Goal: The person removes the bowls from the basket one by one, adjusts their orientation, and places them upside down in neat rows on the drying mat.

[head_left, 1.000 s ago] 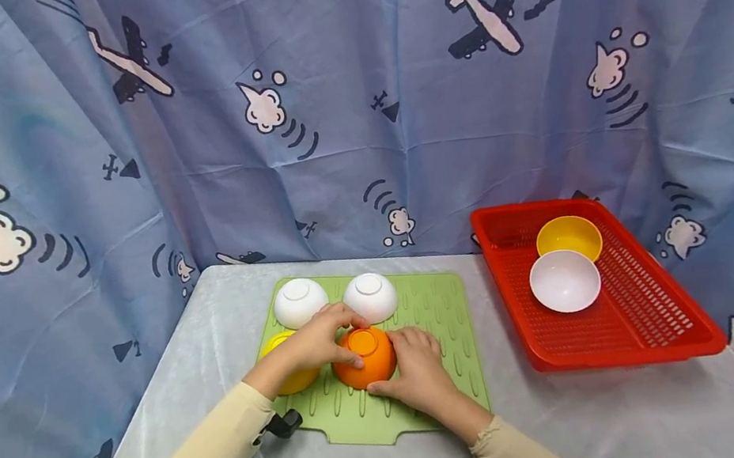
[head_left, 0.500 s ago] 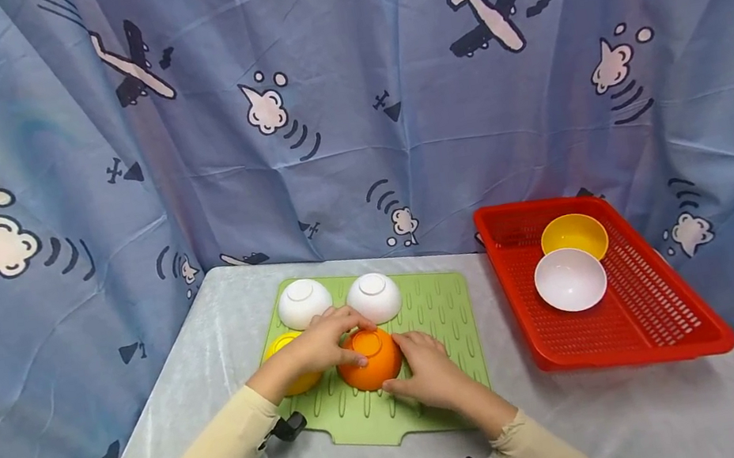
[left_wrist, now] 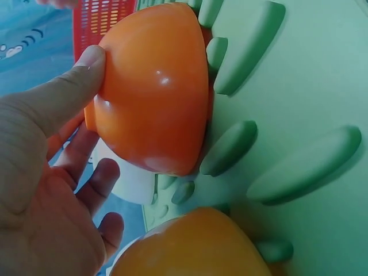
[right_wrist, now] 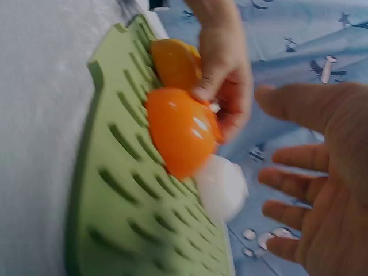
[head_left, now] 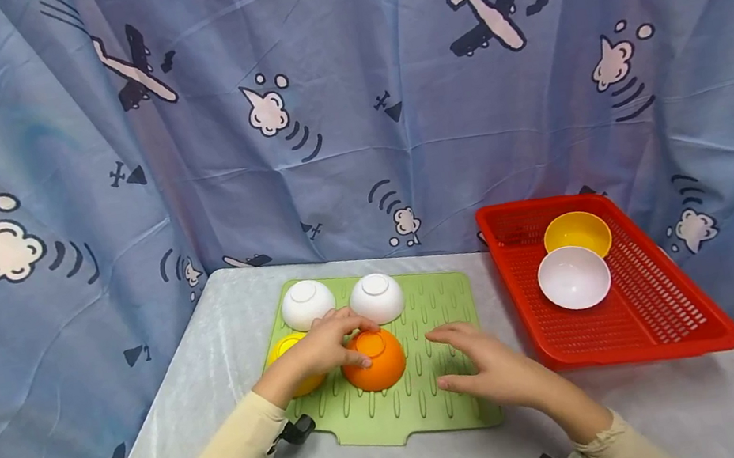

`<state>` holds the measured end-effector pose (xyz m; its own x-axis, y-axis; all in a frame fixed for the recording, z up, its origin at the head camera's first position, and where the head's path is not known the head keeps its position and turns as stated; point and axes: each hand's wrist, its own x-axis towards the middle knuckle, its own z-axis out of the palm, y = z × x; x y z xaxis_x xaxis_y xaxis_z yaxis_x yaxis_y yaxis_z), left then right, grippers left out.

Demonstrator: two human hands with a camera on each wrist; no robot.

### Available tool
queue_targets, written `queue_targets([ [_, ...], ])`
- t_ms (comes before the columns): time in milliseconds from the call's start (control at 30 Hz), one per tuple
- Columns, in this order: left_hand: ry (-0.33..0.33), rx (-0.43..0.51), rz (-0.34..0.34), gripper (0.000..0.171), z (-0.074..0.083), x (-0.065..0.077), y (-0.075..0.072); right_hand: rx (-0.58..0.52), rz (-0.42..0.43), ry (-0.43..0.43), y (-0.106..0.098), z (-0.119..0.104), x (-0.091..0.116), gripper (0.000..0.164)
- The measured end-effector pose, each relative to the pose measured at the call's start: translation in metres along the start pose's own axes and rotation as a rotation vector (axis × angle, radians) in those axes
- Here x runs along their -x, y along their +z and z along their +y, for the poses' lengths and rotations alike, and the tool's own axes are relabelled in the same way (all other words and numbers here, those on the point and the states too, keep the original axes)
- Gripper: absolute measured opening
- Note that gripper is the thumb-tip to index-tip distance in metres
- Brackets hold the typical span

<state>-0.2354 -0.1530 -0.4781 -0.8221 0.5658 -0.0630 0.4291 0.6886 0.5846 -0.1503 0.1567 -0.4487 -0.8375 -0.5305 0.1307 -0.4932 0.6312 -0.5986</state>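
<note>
An orange bowl (head_left: 390, 361) lies upside down on the green drying mat (head_left: 439, 301). My left hand (head_left: 322, 346) pinches it near its base ring, thumb (left_wrist: 92, 60) on the near side and index finger behind; the other fingers curve loosely past it. Under that wrist, an upturned yellow bowl (left_wrist: 195, 247) is partly hidden. Two upturned white bowls, one left (head_left: 308, 307) and one right (head_left: 378, 299), stand in the row behind. Over the mat's right part my right hand (head_left: 497, 368) is apart from the orange bowl, fingers spread and holding nothing.
To the right, a red basket (head_left: 508, 283) holds a yellow bowl (head_left: 578, 229) and a white bowl (head_left: 574, 278), both facing up. A pale cloth (head_left: 213, 349) covers the table, and a blue patterned curtain (head_left: 336, 122) hangs behind it.
My right hand has let go of the orange bowl and moved right, away from it, its fingers opening. The left hand stays on the bowl, which remains on the mat.
</note>
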Motion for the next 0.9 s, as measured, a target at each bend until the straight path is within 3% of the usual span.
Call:
queue_targets([
  [167,0.001,0.001,-0.012,0.050,0.000,-0.001,0.004,0.112,0.047,-0.097,-0.047,0.011,0.028,0.066],
  [333,0.011,0.021,-0.019,0.050,-0.002,-0.002,0.002,0.234,0.095,-0.170,-0.098,0.026,0.039,0.071],
  [500,0.038,0.030,-0.023,0.050,-0.004,-0.005,-0.001,0.280,0.026,-0.119,-0.142,0.051,0.039,0.079],
  [633,0.040,0.025,-0.031,0.050,-0.005,-0.005,-0.002,0.282,0.026,-0.078,-0.168,0.081,0.035,0.079],
  [900,-0.002,0.034,0.010,0.053,-0.003,-0.004,-0.003,0.313,0.023,0.006,-0.188,0.134,0.025,0.078],
])
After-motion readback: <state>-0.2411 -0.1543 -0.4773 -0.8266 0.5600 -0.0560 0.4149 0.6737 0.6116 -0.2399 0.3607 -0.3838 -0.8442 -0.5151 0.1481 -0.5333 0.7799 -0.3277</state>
